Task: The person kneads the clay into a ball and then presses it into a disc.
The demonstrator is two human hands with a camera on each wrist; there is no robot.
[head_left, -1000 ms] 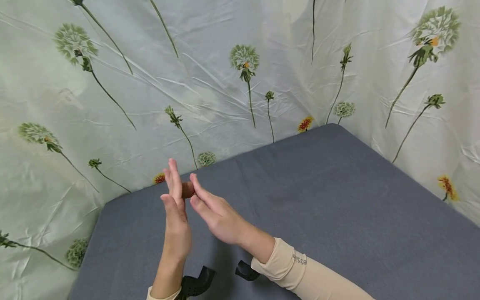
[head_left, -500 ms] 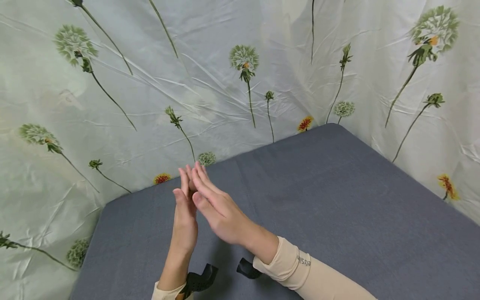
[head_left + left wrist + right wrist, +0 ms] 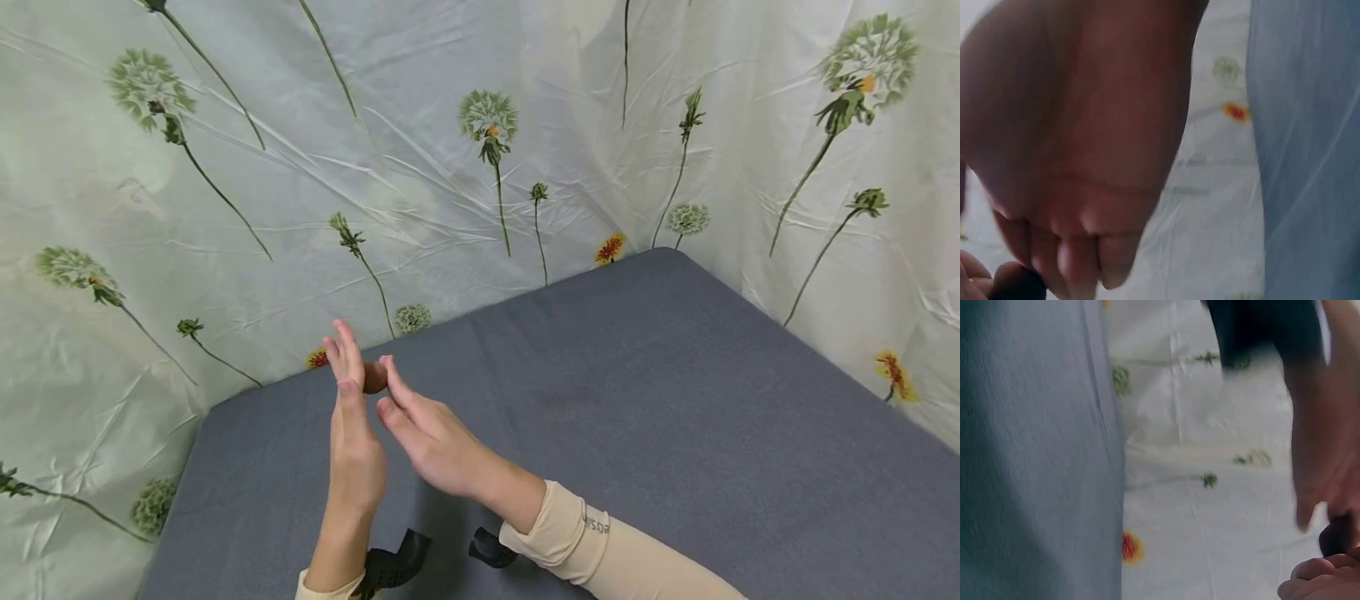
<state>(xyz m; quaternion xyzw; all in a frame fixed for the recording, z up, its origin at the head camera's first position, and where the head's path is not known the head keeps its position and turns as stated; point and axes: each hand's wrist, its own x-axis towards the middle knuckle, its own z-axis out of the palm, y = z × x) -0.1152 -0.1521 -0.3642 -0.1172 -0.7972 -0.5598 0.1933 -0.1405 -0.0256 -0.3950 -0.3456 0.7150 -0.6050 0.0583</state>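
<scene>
A small round brown ball (image 3: 375,377), clay-like in look, sits between the fingers of both hands, raised over the grey table. My left hand (image 3: 357,458) stands upright with straight fingers, its finger side against the ball. From the right, my right hand (image 3: 442,442) leans in with extended fingers, fingertips on the ball's other side. Between the two palms a gap shows below the ball. In the left wrist view the ball (image 3: 1019,282) appears dark beside the left fingers. The right wrist view has the ball (image 3: 1335,539) partly behind the right fingertips.
The grey cloth-covered table (image 3: 637,417) spreads beneath the hands. A pale curtain (image 3: 420,167) printed with dandelions hangs along its back and right edges. Black wrist mounts (image 3: 397,567) jut out below the forearms.
The hands slid along each other: half a second ago the right fingers reached farther forward, mostly covering the ball. Now the left hand is back leftward and the ball shows between the fingers again.
</scene>
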